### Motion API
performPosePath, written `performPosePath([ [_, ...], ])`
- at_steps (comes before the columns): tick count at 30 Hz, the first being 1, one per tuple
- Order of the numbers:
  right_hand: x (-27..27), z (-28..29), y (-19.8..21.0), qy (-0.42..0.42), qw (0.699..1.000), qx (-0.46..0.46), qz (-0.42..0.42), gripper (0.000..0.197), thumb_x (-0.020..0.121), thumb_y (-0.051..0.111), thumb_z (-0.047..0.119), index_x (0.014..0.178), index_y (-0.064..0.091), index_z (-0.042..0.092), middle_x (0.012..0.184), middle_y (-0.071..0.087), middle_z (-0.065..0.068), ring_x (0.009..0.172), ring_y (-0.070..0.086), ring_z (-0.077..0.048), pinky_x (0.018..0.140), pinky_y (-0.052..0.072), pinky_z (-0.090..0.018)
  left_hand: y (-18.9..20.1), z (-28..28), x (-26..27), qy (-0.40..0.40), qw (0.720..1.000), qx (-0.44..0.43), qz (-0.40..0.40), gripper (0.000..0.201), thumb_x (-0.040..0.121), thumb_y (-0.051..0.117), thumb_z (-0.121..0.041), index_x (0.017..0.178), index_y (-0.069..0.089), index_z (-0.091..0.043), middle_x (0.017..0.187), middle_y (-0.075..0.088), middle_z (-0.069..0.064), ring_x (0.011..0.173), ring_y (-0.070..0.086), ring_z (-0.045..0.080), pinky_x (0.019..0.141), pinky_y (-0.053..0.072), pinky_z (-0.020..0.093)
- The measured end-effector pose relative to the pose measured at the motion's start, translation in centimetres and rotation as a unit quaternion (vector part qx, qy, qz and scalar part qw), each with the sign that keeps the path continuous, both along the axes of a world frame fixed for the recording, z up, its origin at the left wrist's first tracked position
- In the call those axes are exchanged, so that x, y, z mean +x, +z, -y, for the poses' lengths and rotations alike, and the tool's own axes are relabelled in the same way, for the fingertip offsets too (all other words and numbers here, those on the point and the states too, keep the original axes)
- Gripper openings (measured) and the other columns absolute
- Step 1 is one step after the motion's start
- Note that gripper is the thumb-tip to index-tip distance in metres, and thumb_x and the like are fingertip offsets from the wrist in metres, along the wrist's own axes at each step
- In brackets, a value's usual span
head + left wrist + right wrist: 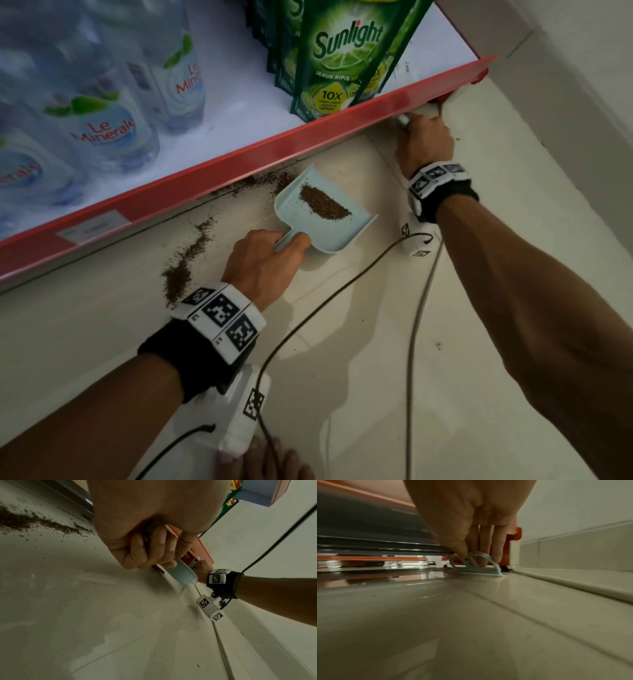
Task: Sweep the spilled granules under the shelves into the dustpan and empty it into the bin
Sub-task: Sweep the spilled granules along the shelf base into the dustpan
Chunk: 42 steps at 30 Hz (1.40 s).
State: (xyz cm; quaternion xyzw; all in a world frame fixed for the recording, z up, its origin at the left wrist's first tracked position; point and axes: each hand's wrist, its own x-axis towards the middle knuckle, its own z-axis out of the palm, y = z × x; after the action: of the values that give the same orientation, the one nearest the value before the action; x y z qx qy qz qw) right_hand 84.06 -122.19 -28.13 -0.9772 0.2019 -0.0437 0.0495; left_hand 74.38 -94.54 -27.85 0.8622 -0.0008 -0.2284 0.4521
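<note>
A pale blue dustpan (329,219) lies on the tiled floor by the red shelf edge (260,150), with a heap of brown granules (323,205) inside. My left hand (270,257) grips its short handle (178,569). More granules (186,257) trail across the floor to its left, and some (270,180) lie at the pan's mouth under the shelf. My right hand (424,144) holds a small pale blue brush (476,566) at the shelf's right end, bristles down on the floor, fingers hooked through its looped handle.
Water bottles (102,126) and green Sunlight pouches (342,58) fill the low shelf. A wall and a raised floor ledge (573,582) close off the right side. Cables (342,291) run from both wrists across the floor. A bare foot (270,462) shows at the bottom.
</note>
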Motion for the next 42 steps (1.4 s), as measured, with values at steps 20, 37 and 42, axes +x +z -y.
performPosePath([
  [20, -3.2, -8.4, -0.2, 0.145, 0.989, 0.039, -0.002, 0.036, 0.095, 0.046, 0.016, 0.125, 0.065, 0.024, 0.091, 0.071, -0.018, 0.080, 0.064, -0.039, 0.066, 0.044, -0.034, -0.3, -4.0, -2.8, 0.065, 0.995, -0.050, -0.060, 0.036, 0.078, 0.050, -0.049, 0.051, 0.065, -0.029, 0.036, 0.048, -0.014, 0.052, 0.046, 0.017, 0.058, 0.036, 0.030],
  [37, -6.4, -6.5, 1.1, 0.053, 0.999, -0.004, 0.005, 0.029, 0.099, 0.044, 0.021, 0.114, 0.068, 0.017, 0.090, 0.068, -0.025, 0.077, 0.060, -0.043, 0.061, 0.039, -0.038, -0.9, -7.6, -4.9, 0.143, 0.984, -0.084, -0.066, 0.039, 0.088, 0.059, -0.040, 0.051, 0.065, -0.031, 0.037, 0.047, -0.013, 0.036, 0.041, 0.001, 0.053, 0.032, 0.026],
  [42, -9.6, -13.7, 0.3, 0.189, 0.979, 0.081, 0.003, 0.023, 0.099, 0.044, 0.018, 0.106, 0.066, 0.018, 0.060, 0.057, -0.004, 0.045, 0.044, -0.024, 0.050, 0.039, -0.028, -1.0, -7.8, -5.7, 0.159, 0.981, -0.086, -0.069, 0.039, 0.087, 0.061, -0.040, 0.051, 0.064, -0.023, 0.039, 0.048, -0.010, 0.038, 0.041, 0.004, 0.055, 0.035, 0.027],
])
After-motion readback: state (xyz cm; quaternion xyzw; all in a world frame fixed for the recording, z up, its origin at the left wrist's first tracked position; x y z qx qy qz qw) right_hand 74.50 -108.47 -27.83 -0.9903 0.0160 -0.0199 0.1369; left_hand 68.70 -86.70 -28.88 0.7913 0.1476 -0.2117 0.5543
